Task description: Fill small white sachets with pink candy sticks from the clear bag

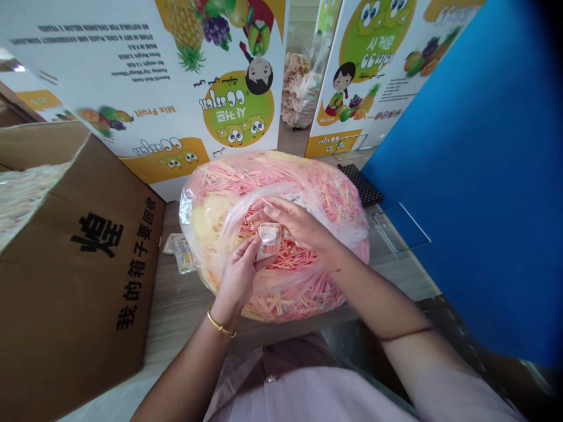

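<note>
My left hand [241,269] pinches a small clear packet [269,235] of pinkish sticks between thumb and fingers, its top edge upward. Just above and beyond the packet, my right hand [290,220] is stretched out flat with fingers extended to the left. Whether its fingertips touch the packet I cannot tell. Beneath both hands is a large clear plastic bag [211,205], its mouth spread wide, full of loose pink and yellow sticks [299,256]. More small packets [295,201] lie in the bag, partly hidden behind my right hand.
An open brown carton [127,258] stands at the left. Two small packets [185,255] lie on the table [176,305] beside the bag. Printed white cartons [153,111] stand behind it. At the right are a blue panel [475,193], a wire handle [402,227] and a dark perforated object [361,184].
</note>
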The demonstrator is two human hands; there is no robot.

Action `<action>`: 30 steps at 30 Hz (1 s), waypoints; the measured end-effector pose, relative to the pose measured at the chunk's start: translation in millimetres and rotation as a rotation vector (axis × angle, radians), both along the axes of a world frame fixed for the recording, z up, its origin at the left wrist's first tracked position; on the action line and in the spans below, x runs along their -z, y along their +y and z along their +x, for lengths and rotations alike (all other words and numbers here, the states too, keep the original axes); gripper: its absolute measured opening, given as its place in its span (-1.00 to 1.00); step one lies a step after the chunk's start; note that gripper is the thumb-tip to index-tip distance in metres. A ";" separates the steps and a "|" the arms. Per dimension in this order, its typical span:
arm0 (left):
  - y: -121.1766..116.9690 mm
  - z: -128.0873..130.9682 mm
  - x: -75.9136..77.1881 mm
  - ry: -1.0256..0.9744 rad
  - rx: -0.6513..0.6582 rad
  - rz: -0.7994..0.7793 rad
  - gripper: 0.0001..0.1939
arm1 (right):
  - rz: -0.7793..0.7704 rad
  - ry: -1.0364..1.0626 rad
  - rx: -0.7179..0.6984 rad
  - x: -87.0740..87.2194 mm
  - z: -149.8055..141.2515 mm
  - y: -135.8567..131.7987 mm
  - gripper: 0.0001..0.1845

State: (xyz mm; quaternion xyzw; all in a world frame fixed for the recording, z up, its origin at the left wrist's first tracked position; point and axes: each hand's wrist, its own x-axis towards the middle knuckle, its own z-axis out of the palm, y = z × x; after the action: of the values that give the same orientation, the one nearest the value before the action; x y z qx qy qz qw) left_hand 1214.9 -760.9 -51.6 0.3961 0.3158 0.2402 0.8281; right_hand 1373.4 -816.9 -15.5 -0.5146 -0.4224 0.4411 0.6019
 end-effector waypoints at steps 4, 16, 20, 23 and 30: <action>-1.3 -0.5 -2.8 -0.088 0.059 -0.085 -0.64 | -0.078 -0.053 0.043 1.1 4.1 5.2 -0.58; 2.7 -3.6 -3.5 -0.076 0.061 -0.138 -0.75 | -0.093 -0.657 0.388 -14.5 13.0 -19.6 -0.59; 0.2 -7.0 2.3 -0.027 0.083 0.098 -0.67 | -0.217 -0.818 0.365 -18.9 13.0 -32.3 -0.69; -0.8 -11.5 5.3 0.018 0.117 0.269 -0.63 | -0.151 -0.808 0.216 -28.4 12.2 -40.6 -0.82; -1.2 -21.8 1.5 0.118 0.194 0.484 -0.66 | -0.073 -0.805 0.067 -57.4 9.3 -53.1 -0.92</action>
State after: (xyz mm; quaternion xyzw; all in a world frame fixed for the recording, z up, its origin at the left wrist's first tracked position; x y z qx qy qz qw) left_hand 1193.2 -762.0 -53.2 0.6242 0.2575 0.2050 0.7085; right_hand 1382.7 -870.0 41.8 -0.6807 -0.5914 0.1992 0.3838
